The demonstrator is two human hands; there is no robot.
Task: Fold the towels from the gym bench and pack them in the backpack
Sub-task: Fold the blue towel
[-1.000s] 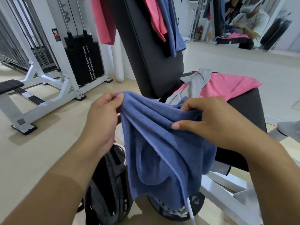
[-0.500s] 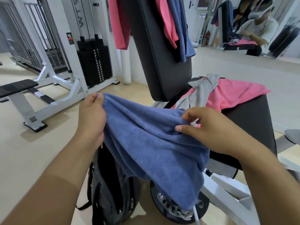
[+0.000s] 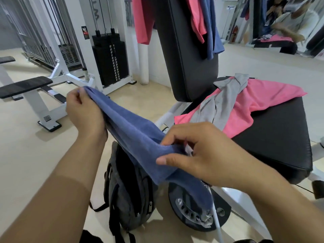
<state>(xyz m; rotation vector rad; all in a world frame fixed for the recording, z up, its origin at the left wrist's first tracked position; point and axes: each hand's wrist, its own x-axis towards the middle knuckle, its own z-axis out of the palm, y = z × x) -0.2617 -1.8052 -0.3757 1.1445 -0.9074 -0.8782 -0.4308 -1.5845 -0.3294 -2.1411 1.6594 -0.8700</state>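
Observation:
A blue towel [image 3: 136, 137] stretches in the air between my hands, folded lengthwise, its lower end hanging down at the right. My left hand [image 3: 82, 111] pinches its upper left corner. My right hand [image 3: 196, 151] pinches its other end between thumb and fingers. Below the towel a dark grey backpack [image 3: 129, 197] stands on the floor, its top open. On the black bench seat [image 3: 273, 137] lie a pink towel [image 3: 259, 99] and a grey towel [image 3: 226, 99] across it. Another pink towel [image 3: 196, 18] and a blue towel [image 3: 213, 32] hang over the upright backrest [image 3: 189, 64].
A white cable machine with a black weight stack [image 3: 110, 62] stands at the back left, a flat bench [image 3: 24, 85] to its left. One more pink cloth [image 3: 142, 20] hangs beside the backrest. A black weight plate [image 3: 196, 213] leans under the seat. A mirror fills the far right wall.
My hands have drawn apart and pulled the blue towel taut into a narrow band; before it hung loose and bunched between them. My left hand moved up and left.

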